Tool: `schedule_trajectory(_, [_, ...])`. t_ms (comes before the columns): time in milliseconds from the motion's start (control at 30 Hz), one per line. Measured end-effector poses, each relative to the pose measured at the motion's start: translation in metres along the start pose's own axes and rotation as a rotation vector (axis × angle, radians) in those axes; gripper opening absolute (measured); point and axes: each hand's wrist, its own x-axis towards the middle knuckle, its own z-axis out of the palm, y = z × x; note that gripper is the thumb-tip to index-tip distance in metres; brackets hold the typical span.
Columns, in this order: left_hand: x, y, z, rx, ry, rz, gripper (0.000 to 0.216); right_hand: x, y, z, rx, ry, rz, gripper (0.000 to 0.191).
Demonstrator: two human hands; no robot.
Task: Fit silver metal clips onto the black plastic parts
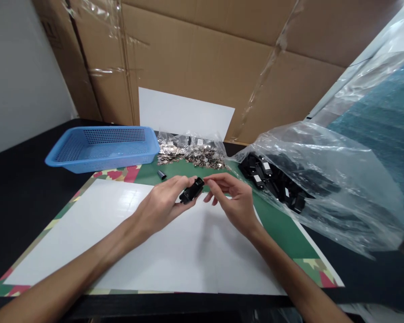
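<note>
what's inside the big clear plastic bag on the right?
The clear plastic bag holds a heap of small black plastic parts, some with white labels. Glare and folds in the film hide how far the heap runs toward the back.

A black table (23, 188) carries a white sheet (175, 251) on a green mat (283, 229) with a patterned border. Behind it stand large cardboard boxes (202, 67) (loose clear tape hanging off them) and a pale wall (16, 76) at left.
</note>
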Motion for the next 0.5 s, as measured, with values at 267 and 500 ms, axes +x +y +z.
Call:
schedule_trajectory(267, [0.004, 0.003, -0.006, -0.025, 0.089, 0.183, 0.032, -0.006, -0.005, 0.000, -0.492, 0.087, -0.605, 0.030])
schedule_trajectory(500, [0.007, 0.008, -0.004, -0.127, 0.212, 0.266, 0.048, -0.006, -0.014, 0.002, -0.499, 0.140, -0.709, 0.036])
